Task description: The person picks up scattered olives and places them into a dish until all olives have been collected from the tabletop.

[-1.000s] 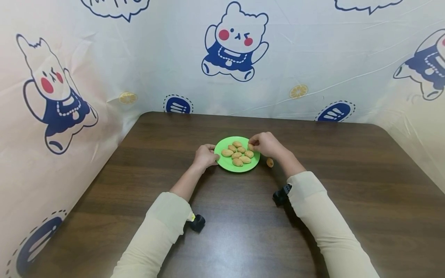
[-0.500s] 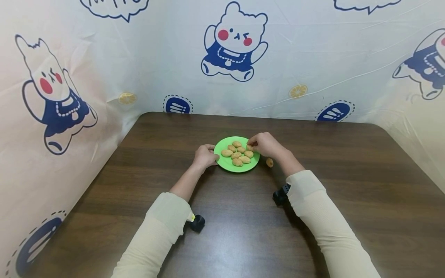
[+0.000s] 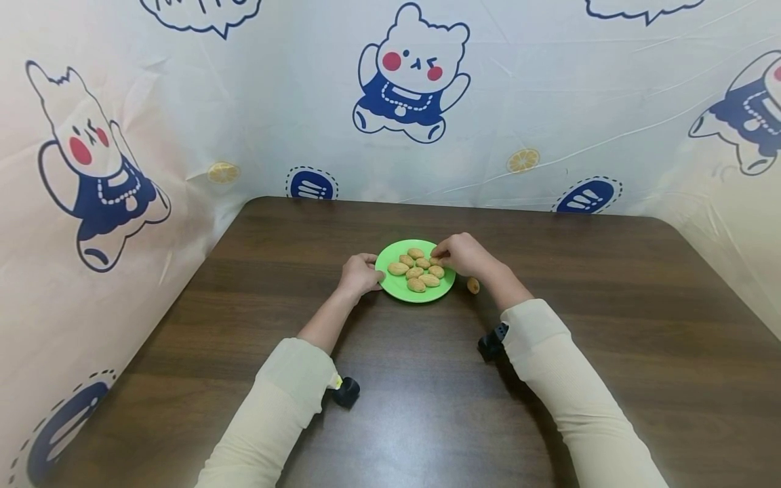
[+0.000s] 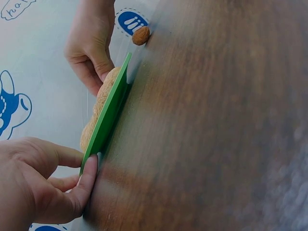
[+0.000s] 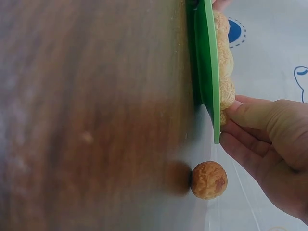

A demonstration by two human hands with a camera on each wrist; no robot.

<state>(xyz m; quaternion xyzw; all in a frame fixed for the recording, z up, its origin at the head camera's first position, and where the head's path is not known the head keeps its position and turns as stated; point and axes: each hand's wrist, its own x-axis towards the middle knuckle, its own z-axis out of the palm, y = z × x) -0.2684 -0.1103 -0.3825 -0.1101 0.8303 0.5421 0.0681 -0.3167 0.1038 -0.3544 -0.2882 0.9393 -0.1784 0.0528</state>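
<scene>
A round green plate [image 3: 398,289] bears several tan, oval nuts [image 3: 417,285] in rough shells. My left hand [image 3: 360,274] pinches the plate's left rim between thumb and fingers, as the left wrist view also shows. Over the plate's right side, my right hand [image 3: 466,255] has thumb and fingertips on one nut [image 5: 224,117]; the fingers partly hide it. Just outside the plate, below the right hand, a single loose nut [image 3: 473,285] lies on the table.
The dark wooden table [image 3: 427,407] runs back to a pale curtain [image 3: 293,102] printed with cartoon figures. Small black cameras hang at both wrists, the left one [image 3: 346,392] and the right one [image 3: 491,343] low over the table.
My right hand has shifted slightly left, bringing the nut in its fingertips further in over the plate beside the others. The left hand and the loose nut have stayed put.
</scene>
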